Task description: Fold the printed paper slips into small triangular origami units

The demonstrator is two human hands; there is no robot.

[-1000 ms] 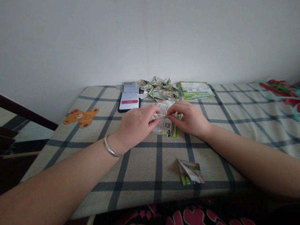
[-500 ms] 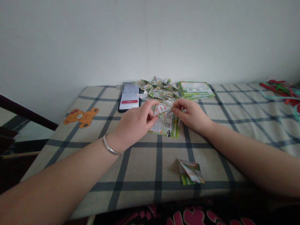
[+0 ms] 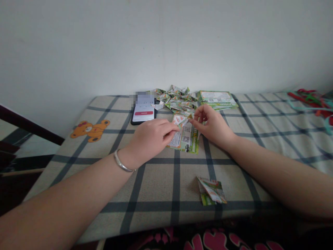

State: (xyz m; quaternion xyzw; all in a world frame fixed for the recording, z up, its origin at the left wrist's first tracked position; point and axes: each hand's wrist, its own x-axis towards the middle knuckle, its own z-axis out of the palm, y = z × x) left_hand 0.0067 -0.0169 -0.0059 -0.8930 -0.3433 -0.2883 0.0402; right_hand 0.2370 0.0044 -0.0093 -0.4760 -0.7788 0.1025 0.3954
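My left hand (image 3: 152, 137), with a silver bangle at the wrist, has its fingers curled and pinches the left end of a small folded paper piece (image 3: 180, 120). My right hand (image 3: 210, 125) pinches the right end of the same piece between thumb and forefinger. Both hands hover just above a flat printed green-and-white leaflet (image 3: 185, 139) lying on the checked cloth (image 3: 156, 180).
A phone (image 3: 143, 111) with a lit screen lies behind my left hand. Beside it are a heap of several folded paper pieces (image 3: 174, 98) and a stack of flat leaflets (image 3: 216, 99). Another folded piece (image 3: 212, 191) sits near the front edge. Coloured ribbons (image 3: 314, 100) lie far right.
The folded piece has been lifted and opened out between my fingers. My right hand's other fingers have spread upward, and my left hand has shifted slightly left and down.
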